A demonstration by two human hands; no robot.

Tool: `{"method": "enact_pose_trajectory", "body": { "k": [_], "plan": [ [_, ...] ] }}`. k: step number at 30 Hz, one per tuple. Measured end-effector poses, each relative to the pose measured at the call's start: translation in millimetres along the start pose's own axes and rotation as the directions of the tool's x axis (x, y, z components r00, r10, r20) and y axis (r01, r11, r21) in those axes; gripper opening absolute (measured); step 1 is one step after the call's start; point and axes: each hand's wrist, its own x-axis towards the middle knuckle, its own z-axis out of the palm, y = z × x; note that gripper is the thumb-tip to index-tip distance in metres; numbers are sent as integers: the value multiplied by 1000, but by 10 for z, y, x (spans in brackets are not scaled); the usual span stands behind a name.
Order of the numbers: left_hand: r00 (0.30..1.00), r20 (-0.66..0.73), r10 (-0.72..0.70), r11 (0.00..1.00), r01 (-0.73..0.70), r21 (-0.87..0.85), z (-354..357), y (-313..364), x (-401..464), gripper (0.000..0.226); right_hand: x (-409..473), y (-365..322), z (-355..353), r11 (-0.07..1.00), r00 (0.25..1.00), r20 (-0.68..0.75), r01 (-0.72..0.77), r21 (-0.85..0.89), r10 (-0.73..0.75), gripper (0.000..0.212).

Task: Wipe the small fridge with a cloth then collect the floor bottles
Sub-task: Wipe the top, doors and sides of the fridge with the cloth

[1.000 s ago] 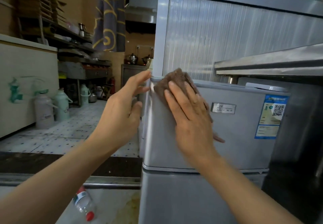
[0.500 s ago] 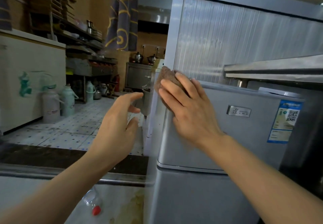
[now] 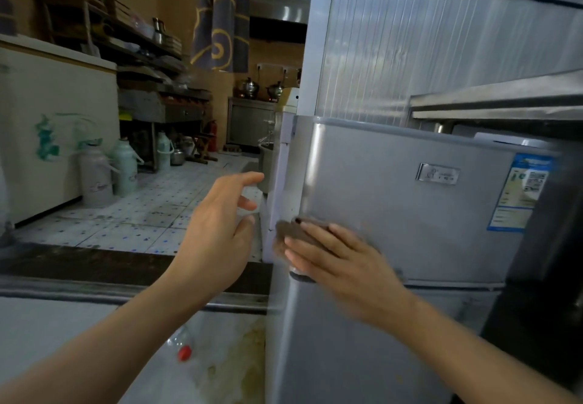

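The small silver fridge (image 3: 394,201) fills the right half of the view, its upper door carrying a badge and a blue label. My right hand (image 3: 340,258) presses a brown cloth (image 3: 295,230) flat against the lower left corner of that upper door, fingers straight. My left hand (image 3: 217,230) hovers in the air just left of the fridge's edge, fingers relaxed and holding nothing. On the floor below my left forearm lies a clear plastic bottle with a red cap (image 3: 181,345), partly hidden by the arm.
A steel counter edge (image 3: 492,101) juts over the fridge at the right. A white chest freezer (image 3: 47,126) stands at the left with thermos jugs (image 3: 96,173) on the tiled floor beside it. Shelves and kettles line the back. A raised dark threshold (image 3: 79,265) crosses the floor.
My right hand has swept the cloth down from the door's top left corner to its bottom left corner. My left hand has come off the fridge's side and dropped lower.
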Motion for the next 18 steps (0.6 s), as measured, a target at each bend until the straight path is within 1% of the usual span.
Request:
{"method": "enact_pose_trajectory", "body": {
  "k": [2, 4, 6, 8, 9, 12, 15, 16, 18],
  "plan": [
    [1000, -4, -4, 1000, 4, -5, 29, 23, -13, 56, 230, 287, -123, 993, 987, -110, -118, 10, 118, 59],
    [1000, -7, -4, 1000, 4, -25, 77, 60, -24, 55, 459, 498, -212, 971, 938, -250, -232, 63, 240, 51],
    [1000, -1, -7, 999, 7, -42, 148, 97, -41, 55, 502, 480, -195, 946, 893, -315, -288, 148, 321, 50],
    [1000, 14, -5, 999, 6, -49, 227, 123, -76, 57, 296, 244, -55, 916, 883, -272, -326, 234, 383, 57],
    [1000, 25, -1, 998, 2, -56, 269, 139, -100, 58, 129, 73, 38, 912, 892, -235, -331, 242, 386, 61],
    [999, 38, 0, 998, 3, -70, 392, 206, -157, 60, -365, -315, 269, 943, 937, -155, -288, 164, 313, 68],
    [1000, 20, -8, 998, 9, -57, 520, 297, -156, 59, -432, -267, 276, 952, 945, -162, -261, 157, 286, 69],
    [1000, 10, -7, 999, 7, -50, 567, 324, -142, 58, -393, -206, 231, 944, 935, -173, -281, 173, 310, 68],
    [999, -28, -28, 999, 27, -31, 663, 370, -91, 55, -326, -43, 144, 898, 891, -175, -376, 228, 418, 74]
  ]
}}
